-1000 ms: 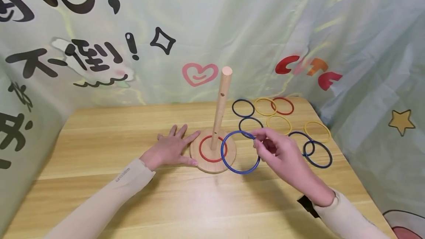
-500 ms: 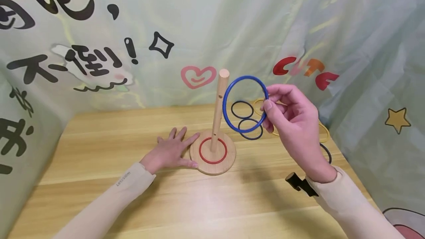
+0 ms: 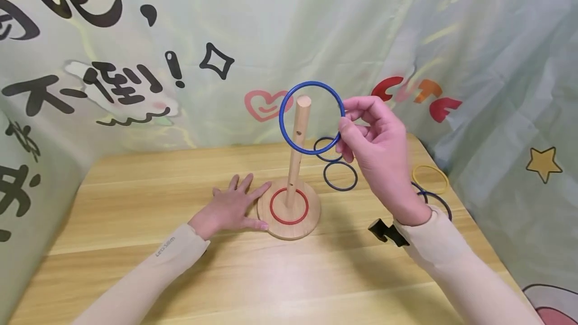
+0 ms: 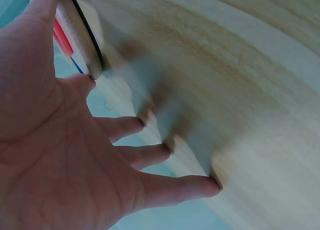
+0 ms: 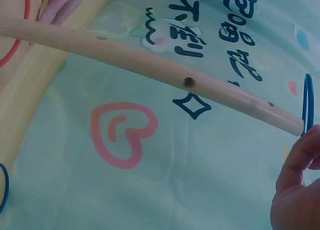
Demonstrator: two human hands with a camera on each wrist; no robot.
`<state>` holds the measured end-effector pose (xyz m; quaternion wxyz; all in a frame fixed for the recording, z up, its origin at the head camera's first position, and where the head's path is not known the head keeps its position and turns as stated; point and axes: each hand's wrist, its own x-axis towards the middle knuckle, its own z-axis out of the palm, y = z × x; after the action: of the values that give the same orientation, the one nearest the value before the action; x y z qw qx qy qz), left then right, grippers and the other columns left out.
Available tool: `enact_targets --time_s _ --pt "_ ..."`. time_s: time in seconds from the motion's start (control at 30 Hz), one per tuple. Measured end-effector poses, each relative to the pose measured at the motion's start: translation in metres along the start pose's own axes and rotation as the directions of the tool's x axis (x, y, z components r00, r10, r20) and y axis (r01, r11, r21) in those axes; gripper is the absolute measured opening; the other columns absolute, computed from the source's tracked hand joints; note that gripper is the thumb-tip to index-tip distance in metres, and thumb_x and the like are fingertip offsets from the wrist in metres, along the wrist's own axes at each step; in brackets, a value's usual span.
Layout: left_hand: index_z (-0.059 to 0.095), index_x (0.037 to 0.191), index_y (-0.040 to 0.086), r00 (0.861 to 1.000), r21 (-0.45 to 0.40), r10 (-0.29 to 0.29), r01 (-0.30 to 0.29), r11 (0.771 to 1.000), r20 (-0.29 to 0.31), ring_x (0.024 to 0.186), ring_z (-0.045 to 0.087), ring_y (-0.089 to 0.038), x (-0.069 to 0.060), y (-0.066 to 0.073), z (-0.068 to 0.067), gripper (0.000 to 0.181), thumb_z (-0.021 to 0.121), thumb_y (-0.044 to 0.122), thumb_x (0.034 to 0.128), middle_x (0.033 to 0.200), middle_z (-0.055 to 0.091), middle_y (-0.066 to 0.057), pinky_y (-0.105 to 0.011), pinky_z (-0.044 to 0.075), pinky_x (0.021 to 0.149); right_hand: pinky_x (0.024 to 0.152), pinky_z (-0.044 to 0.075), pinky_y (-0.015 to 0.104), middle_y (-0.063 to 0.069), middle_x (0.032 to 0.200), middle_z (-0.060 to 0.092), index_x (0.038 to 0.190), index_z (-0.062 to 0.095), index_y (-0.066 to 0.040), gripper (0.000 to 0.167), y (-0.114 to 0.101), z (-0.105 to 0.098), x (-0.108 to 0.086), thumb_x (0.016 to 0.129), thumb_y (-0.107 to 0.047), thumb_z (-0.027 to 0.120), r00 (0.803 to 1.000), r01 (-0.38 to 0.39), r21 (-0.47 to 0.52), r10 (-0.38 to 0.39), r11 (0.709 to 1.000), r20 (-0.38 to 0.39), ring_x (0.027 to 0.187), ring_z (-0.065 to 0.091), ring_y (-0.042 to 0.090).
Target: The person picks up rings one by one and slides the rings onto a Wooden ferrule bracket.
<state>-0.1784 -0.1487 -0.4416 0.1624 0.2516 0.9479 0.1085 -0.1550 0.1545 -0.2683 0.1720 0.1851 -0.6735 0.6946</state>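
My right hand (image 3: 379,149) pinches a blue ring (image 3: 311,84) by its right side, at the top of a wooden peg (image 3: 295,159). From the right wrist, the blue ring (image 5: 311,99) appears nearly edge-on at the peg's tip; I cannot tell whether it encircles the peg or sits just above it. The peg stands upright on a round wooden base (image 3: 311,219). A red ring (image 3: 290,222) lies on that base, around the peg's foot. My left hand (image 3: 230,209) is spread on the table, its thumb and index finger against the base's left edge.
Dark blue rings (image 3: 340,189) lie behind and right of the base. Farther right are a yellow ring (image 3: 429,166) and overlapping dark blue rings, partly hidden by my right arm. A printed curtain (image 3: 343,24) borders the wooden table (image 3: 135,194). A black piece (image 3: 388,232) sticks out at my right wrist.
My right hand has lifted the blue ring from low beside the base, then moved it left to the peg's top. The left hand stays at the base.
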Motion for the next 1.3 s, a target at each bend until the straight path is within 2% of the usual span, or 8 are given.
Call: enact_targets --time_s 0.17,0.3,0.5,0.73,0.93,1.13,1.3 --pt "0.023 0.177 0.032 1.0 0.019 -0.005 0.005 1.0 0.007 0.155 0.015 -0.066 -0.002 -0.002 0.0 0.117 0.071 0.085 0.0844 0.177 0.015 -0.028 -0.095 0.028 0.096 0.053 0.052 0.026 0.018 0.093 0.06 0.128 0.069 -0.002 0.027 0.013 0.002 0.002 0.102 0.004 0.064 0.997 -0.047 -0.037 0.049 0.998 0.058 0.057 0.063 0.021" --pt "0.023 0.177 0.032 1.0 0.046 0.007 -0.006 0.999 -0.001 0.155 0.018 -0.066 0.0 -0.003 0.001 0.117 0.069 0.087 0.0838 0.177 0.017 -0.029 -0.095 0.031 0.095 0.054 0.052 0.026 0.017 0.093 0.059 0.132 0.068 -0.004 0.032 0.027 0.0 0.002 0.101 0.005 0.063 0.992 -0.081 -0.103 0.09 0.991 0.092 0.057 0.064 0.023" --pt "0.022 0.177 0.033 1.0 0.08 0.011 -0.012 0.997 0.009 0.155 0.021 -0.065 -0.001 0.0 0.001 0.117 0.067 0.088 0.0841 0.177 0.018 -0.029 -0.092 0.035 0.095 0.053 0.052 0.028 0.017 0.094 0.061 0.132 0.068 -0.005 0.036 0.055 0.004 -0.008 0.099 0.007 0.06 0.973 -0.143 -0.166 0.169 0.976 0.155 0.059 0.063 0.024" --pt "0.023 0.176 0.032 1.0 0.123 0.014 -0.013 0.992 -0.005 0.155 0.023 -0.064 -0.001 0.0 0.003 0.115 0.064 0.09 0.0853 0.176 0.02 -0.028 -0.09 0.039 0.094 0.054 0.052 0.029 0.016 0.095 0.06 0.132 0.069 -0.004 0.034 0.091 0.009 -0.028 0.1 0.006 0.06 0.94 -0.245 -0.219 0.286 0.944 0.183 0.061 0.064 0.024" --pt "0.026 0.176 0.031 1.0 0.12 0.004 -0.004 0.993 0.0 0.155 0.02 -0.064 -0.002 0.001 0.002 0.114 0.063 0.09 0.0853 0.177 0.018 -0.027 -0.09 0.038 0.095 0.056 0.056 0.035 0.014 0.096 0.061 0.132 0.068 -0.004 0.033 0.114 0.011 -0.043 0.101 0.005 0.06 0.896 -0.31 -0.285 0.379 0.907 0.23 0.063 0.067 0.024" --pt "0.026 0.176 0.03 1.0 0.116 -0.004 0.006 0.993 -0.015 0.155 0.021 -0.064 -0.001 0.0 0.002 0.115 0.063 0.09 0.0852 0.177 0.02 -0.027 -0.091 0.037 0.095 0.056 0.058 0.039 0.012 0.092 0.062 0.131 0.067 -0.002 0.032 0.133 0.01 -0.052 0.1 0.004 0.061 0.855 -0.349 -0.356 0.45 0.867 0.259 0.066 0.068 0.042" --pt "0.024 0.176 0.031 1.0 0.105 0.008 -0.006 0.994 -0.022 0.154 0.022 -0.066 0.001 -0.001 0.002 0.115 0.064 0.089 0.0853 0.176 0.02 -0.029 -0.091 0.037 0.094 0.054 0.056 0.032 0.009 0.086 0.061 0.13 0.067 0.003 0.031 0.15 0.007 -0.059 0.099 0.007 0.064 0.832 -0.329 -0.415 0.468 0.849 0.298 0.06 0.066 0.024"
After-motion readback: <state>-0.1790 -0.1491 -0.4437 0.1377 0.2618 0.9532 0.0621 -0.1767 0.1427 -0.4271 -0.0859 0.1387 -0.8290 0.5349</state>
